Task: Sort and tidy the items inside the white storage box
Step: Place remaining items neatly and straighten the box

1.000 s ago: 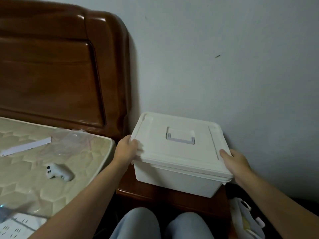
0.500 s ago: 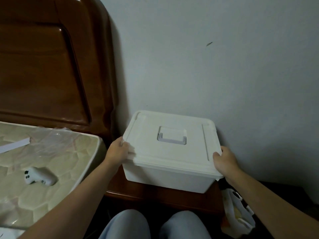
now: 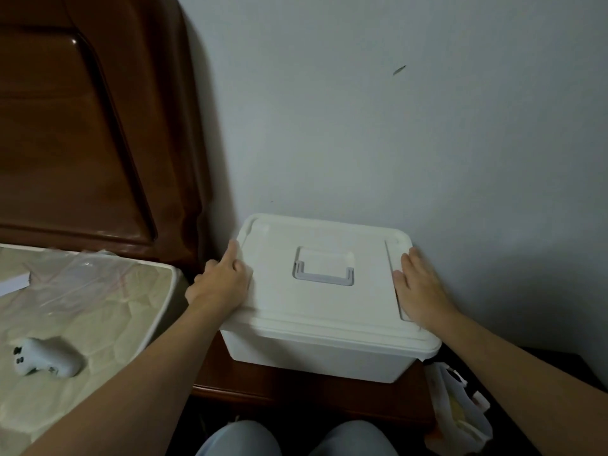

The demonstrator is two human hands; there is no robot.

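Left hand (image 3: 223, 284) and right hand (image 3: 419, 287) rest flat on the lid (image 3: 324, 307) edges; lift both sides evenly.

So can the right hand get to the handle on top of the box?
Probably yes. The right hand lies flat on the lid, right beside the grey handle, and nothing sits between them.
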